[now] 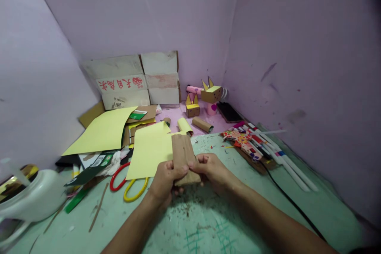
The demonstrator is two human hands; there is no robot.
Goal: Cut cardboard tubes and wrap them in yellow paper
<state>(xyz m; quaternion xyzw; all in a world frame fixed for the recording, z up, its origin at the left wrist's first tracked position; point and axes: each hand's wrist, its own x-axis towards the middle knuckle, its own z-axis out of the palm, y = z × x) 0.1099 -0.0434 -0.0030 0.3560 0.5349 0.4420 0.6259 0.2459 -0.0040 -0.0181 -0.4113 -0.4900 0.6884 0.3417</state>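
Both my hands hold one brown piece of cardboard (182, 151), creased lengthwise, above the green tabletop. My left hand (166, 176) grips its lower left edge, thumb on top and fingers underneath. On the right edge, my right hand (210, 168) pinches it with the thumb pressed on the face. Just behind and left of the cardboard lies a sheet of yellow paper (149, 151). From beneath that sheet stick out scissors handles, one red loop (114, 180) and one yellow loop (134, 198).
Cardboard tubes (202, 124) and small cardboard animal heads (193, 109) stand behind. At right lie a phone (229, 112), several markers (285, 162) and a black cord (285, 198). A white pot-like vessel (47, 194) stands at left; a flattened box (160, 79) leans on the wall.
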